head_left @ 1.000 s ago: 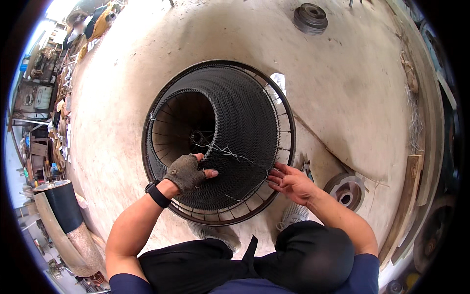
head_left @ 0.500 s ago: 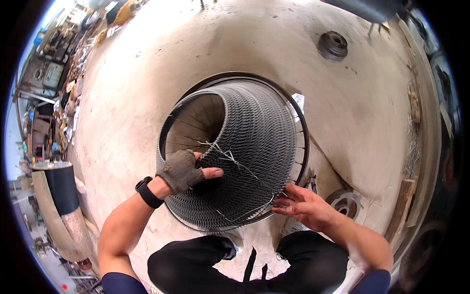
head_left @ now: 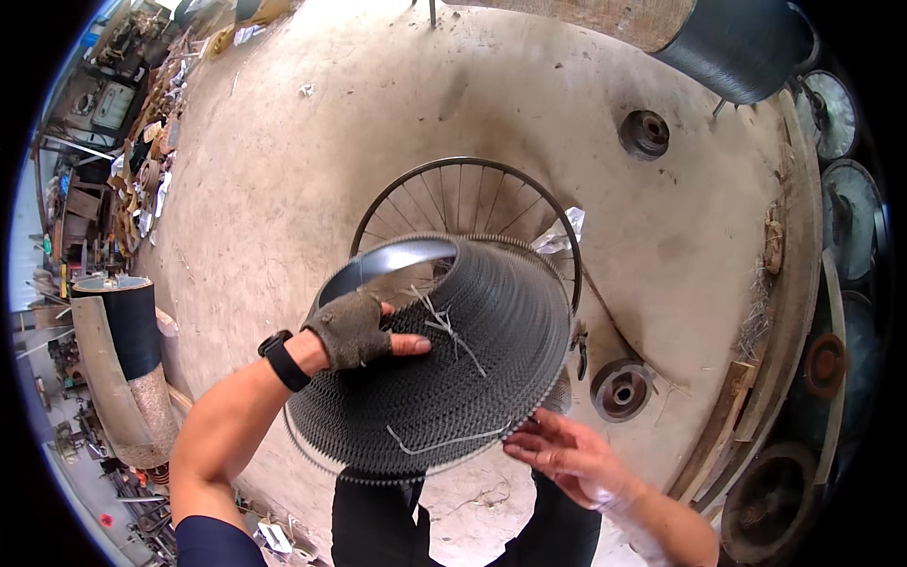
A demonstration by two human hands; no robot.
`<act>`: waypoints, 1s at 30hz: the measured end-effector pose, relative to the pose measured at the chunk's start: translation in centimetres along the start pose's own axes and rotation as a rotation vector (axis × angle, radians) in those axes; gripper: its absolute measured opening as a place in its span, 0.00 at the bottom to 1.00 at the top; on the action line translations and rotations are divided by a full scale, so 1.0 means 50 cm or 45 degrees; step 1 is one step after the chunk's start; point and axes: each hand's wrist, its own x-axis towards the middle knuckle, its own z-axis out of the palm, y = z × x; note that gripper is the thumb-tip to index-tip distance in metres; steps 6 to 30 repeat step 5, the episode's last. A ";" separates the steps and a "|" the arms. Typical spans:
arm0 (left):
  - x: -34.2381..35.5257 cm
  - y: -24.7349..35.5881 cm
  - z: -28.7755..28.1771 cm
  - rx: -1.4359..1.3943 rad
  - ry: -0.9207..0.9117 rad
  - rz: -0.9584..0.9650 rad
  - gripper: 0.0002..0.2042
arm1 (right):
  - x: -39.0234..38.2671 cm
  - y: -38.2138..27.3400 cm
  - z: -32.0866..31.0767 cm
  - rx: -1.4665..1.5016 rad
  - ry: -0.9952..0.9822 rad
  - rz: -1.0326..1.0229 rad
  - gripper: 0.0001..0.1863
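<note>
A big cone-shaped coil of dark grey toothed metal strip (head_left: 501,321) is tilted towards me above a spoked wheel (head_left: 463,161). Through the coil's open top, part of its inside shows. My left hand (head_left: 357,331), in a fingerless grey glove, grips the upper rim, its thumb lying on the outside and most fingers hidden within. At the lower right edge, my right hand (head_left: 567,458) is bare and has its fingers curled against the coil. A thin pale wire tie (head_left: 442,323) is knotted near the upper rim. Another pale wire (head_left: 449,446) runs along the lower side.
Two round metal hubs (head_left: 645,134) (head_left: 624,390) lie on the floor to the right. Crumpled white paper (head_left: 559,234) is beside the wheel. A black roll (head_left: 742,47) stands at the far right. Scrap lines the left; wooden planks (head_left: 723,430) edge the right.
The coil has lifted off the spoked wheel and tipped towards me, uncovering the wheel's far side. Both hands have stayed on it. My legs now show lower in the view.
</note>
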 end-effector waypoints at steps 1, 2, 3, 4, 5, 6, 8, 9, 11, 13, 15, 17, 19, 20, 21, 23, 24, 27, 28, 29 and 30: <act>-0.011 0.019 -0.022 0.157 -0.243 -0.184 0.50 | -0.034 0.009 0.019 0.024 -0.031 -0.001 0.39; -0.029 0.005 -0.005 0.168 -0.197 -0.158 0.48 | -0.053 0.019 0.027 0.023 -0.052 0.022 0.40; -0.048 -0.009 0.022 0.085 -0.097 0.083 0.47 | -0.075 0.021 0.050 0.026 -0.011 0.043 0.40; -0.080 0.001 0.019 -0.006 0.020 0.299 0.45 | -0.087 0.024 0.077 0.022 0.009 0.082 0.41; -0.113 0.023 0.007 0.136 -0.215 -0.065 0.45 | -0.098 0.040 0.070 -0.065 -0.006 0.112 0.43; -0.113 0.023 0.007 0.136 -0.215 -0.065 0.45 | -0.098 0.040 0.070 -0.065 -0.006 0.112 0.43; -0.113 0.023 0.007 0.136 -0.215 -0.065 0.45 | -0.098 0.040 0.070 -0.065 -0.006 0.112 0.43; -0.113 0.023 0.007 0.136 -0.215 -0.065 0.45 | -0.098 0.040 0.070 -0.065 -0.006 0.112 0.43; -0.113 0.023 0.007 0.136 -0.215 -0.065 0.45 | -0.098 0.040 0.070 -0.065 -0.006 0.112 0.43; -0.113 0.023 0.007 0.136 -0.215 -0.065 0.45 | -0.098 0.040 0.070 -0.065 -0.006 0.112 0.43; -0.113 0.023 0.007 0.136 -0.215 -0.065 0.45 | -0.098 0.040 0.070 -0.065 -0.006 0.112 0.43; -0.113 0.023 0.007 0.136 -0.215 -0.065 0.45 | -0.098 0.040 0.070 -0.065 -0.006 0.112 0.43; -0.113 0.023 0.007 0.136 -0.215 -0.065 0.45 | -0.098 0.040 0.070 -0.065 -0.006 0.112 0.43; -0.113 0.023 0.007 0.136 -0.215 -0.065 0.45 | -0.098 0.040 0.070 -0.065 -0.006 0.112 0.43; -0.113 0.023 0.007 0.136 -0.215 -0.065 0.45 | -0.098 0.040 0.070 -0.065 -0.006 0.112 0.43; -0.113 0.023 0.007 0.136 -0.215 -0.065 0.45 | -0.098 0.040 0.070 -0.065 -0.006 0.112 0.43; -0.113 0.023 0.007 0.136 -0.215 -0.065 0.45 | -0.098 0.040 0.070 -0.065 -0.006 0.112 0.43; -0.113 0.023 0.007 0.136 -0.215 -0.065 0.45 | -0.098 0.040 0.070 -0.065 -0.006 0.112 0.43; -0.113 0.023 0.007 0.136 -0.215 -0.065 0.45 | -0.098 0.040 0.070 -0.065 -0.006 0.112 0.43; -0.113 0.023 0.007 0.136 -0.215 -0.065 0.45 | -0.098 0.040 0.070 -0.065 -0.006 0.112 0.43; -0.113 0.023 0.007 0.136 -0.215 -0.065 0.45 | -0.098 0.040 0.070 -0.065 -0.006 0.112 0.43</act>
